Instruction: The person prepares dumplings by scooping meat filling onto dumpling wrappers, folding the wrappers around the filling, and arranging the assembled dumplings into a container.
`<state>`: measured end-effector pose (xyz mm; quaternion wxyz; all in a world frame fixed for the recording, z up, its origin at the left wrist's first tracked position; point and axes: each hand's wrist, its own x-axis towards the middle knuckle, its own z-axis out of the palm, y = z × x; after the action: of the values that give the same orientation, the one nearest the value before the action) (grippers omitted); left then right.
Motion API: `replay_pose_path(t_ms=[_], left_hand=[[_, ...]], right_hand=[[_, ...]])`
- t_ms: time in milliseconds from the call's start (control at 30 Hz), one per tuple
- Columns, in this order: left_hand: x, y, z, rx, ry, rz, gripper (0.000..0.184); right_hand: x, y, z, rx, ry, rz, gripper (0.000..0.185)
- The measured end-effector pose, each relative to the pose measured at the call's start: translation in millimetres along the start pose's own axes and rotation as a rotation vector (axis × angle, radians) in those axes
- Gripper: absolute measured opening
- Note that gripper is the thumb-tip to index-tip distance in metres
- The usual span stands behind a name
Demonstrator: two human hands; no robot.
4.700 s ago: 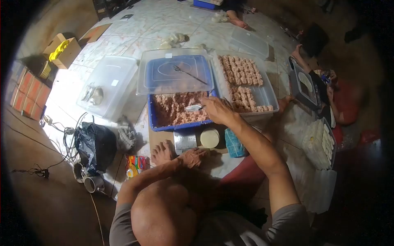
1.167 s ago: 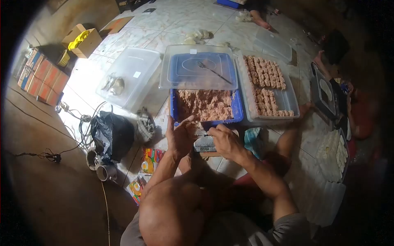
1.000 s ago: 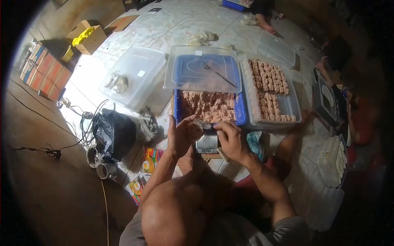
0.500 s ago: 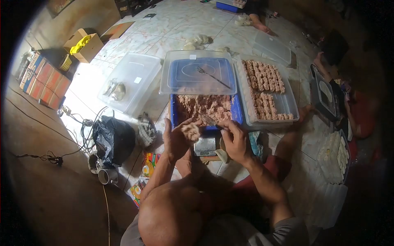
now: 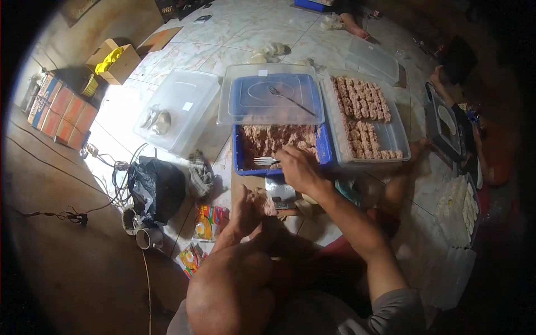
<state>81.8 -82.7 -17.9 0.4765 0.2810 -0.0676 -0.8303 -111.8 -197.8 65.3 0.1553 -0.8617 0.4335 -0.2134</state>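
My right hand (image 5: 301,172) is closed around a fork (image 5: 266,161), its tines just over the near edge of a blue tub (image 5: 282,170). Pinkish minced meat (image 5: 273,138) fills much of that tub. Lower and to the left, my left hand (image 5: 243,215) is cupped around a small lump of minced meat (image 5: 257,199); whether a wrapper lies under it I cannot tell. Between the hands sits a silver scale (image 5: 280,192), partly covered by my right hand and arm. A clear lid (image 5: 224,106) with a second fork (image 5: 291,100) on it covers the tub's far part.
Right of the tub, a clear container (image 5: 393,134) holds rows of shaped meat portions (image 5: 363,99). Another clear lid (image 5: 192,89) lies left. A black bag (image 5: 159,187), a cloth (image 5: 200,173) and a mug (image 5: 148,239) stand at left. Another person's arm (image 5: 441,86) shows at right.
My right hand has moved left over the tub's near edge, now with the fork plainly in view. My left hand has dropped lower, toward my body, with the meat lump.
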Motion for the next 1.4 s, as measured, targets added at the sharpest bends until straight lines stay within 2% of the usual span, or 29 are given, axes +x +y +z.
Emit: replay_pose_path(t_ms=[67,133,200,267,367,400,467,500,567,600,633,667,800,867,933,967,1000,1067,1167,1233,1333,1400], left_hand=[[9.0,-13.8,-25.2,0.772,0.055,0.272,0.074],[-2.5,-5.6,-5.9,-0.151,0.01,-0.073,0.07],[-8.5,-4.1,-0.4,-0.099,0.007,0.0,0.07],[-9.5,-0.8,-3.1,-0.182,0.04,-0.09,0.073],[-12.1,8.4,-11.5,-0.136,-0.067,-0.036,0.078],[-11.3,9.4,-13.3,-0.144,-0.069,-0.032,0.078],[-8.1,11.5,-14.9,-0.373,-0.186,0.057,0.083],[-8.7,14.5,-13.8,-0.367,-0.095,0.091,0.091],[-11.6,23.6,10.3,-0.317,-0.059,0.112,0.093],[-11.0,27.7,19.5,-0.26,-0.026,0.124,0.095],[-4.6,29.3,18.0,-0.283,-0.152,0.099,0.097],[-1.4,28.5,17.2,-0.277,-0.155,0.094,0.097],[12.6,26.0,23.8,-0.324,-0.106,0.129,0.092],[9.0,25.5,50.2,-0.211,-0.07,0.075,0.091],[12.3,20.0,49.2,-0.23,-0.133,0.001,0.088],[18.3,14.3,44.3,-0.214,-0.069,0.021,0.088],[21.1,12.1,47.2,-0.198,0.0,0.039,0.088],[14.0,8.5,48.4,-0.178,-0.053,-0.024,0.09],[22.8,12.2,52.7,-0.09,-0.036,-0.031,0.092],[24.6,13.0,55.5,-0.04,-0.018,0.002,0.091],[17.2,8.1,64.8,0.033,-0.061,0.003,0.088],[21.3,8.8,54.8,0.046,0.03,0.062,0.082]], right_hand=[[23.2,2.7,23.7,-0.038,-0.045,-0.01,0.016],[42.3,1.8,48.3,-0.074,-0.098,-0.018,0.016],[56.6,0.3,71.8,-0.179,-0.227,-0.034,0.016],[61.9,3.3,85.0,-0.155,-0.249,-0.073,0.016],[62.8,2.2,60.1,0.035,-0.327,0.045,0.018],[56.4,7.0,48.9,0.193,-0.229,0.015,0.017],[43.2,-1.6,6.7,0.376,-0.284,0.108,0.016],[35.7,-10.3,-9.4,0.372,-0.29,0.102,0.016],[10.5,-26.3,-27.5,0.591,-0.148,0.015,0.02],[-3.4,-24.6,-25.0,0.524,-0.17,-0.134,0.021],[-22.2,-24.5,-20.0,0.358,-0.211,-0.138,0.019],[-39.3,-23.5,-15.7,0.19,-0.25,-0.139,0.018],[-58.6,-33.2,-38.3,0.106,-0.258,-0.009,0.02],[-66.3,-29.9,-23.4,0.261,-0.101,0.004,0.019],[-73.9,-26.0,-25.2,0.199,-0.128,0.025,0.017],[-77.2,-20.8,-31.1,0.096,-0.119,-0.009,0.023],[-79.0,-18.8,-36.1,-0.002,-0.113,-0.039,0.038],[-76.7,-6.1,-26.9,0.139,-0.105,-0.113,0.062],[-85.9,18.3,-12.2,0.016,-0.072,-0.085,0.059],[-86.5,2.0,-23.6,0.147,0.166,-0.058,0.007],[-96.0,4.1,-11.3,0.134,0.052,0.002,0.009],[-98.5,2.8,-16.7,0.189,0.097,0.037,0.017]])
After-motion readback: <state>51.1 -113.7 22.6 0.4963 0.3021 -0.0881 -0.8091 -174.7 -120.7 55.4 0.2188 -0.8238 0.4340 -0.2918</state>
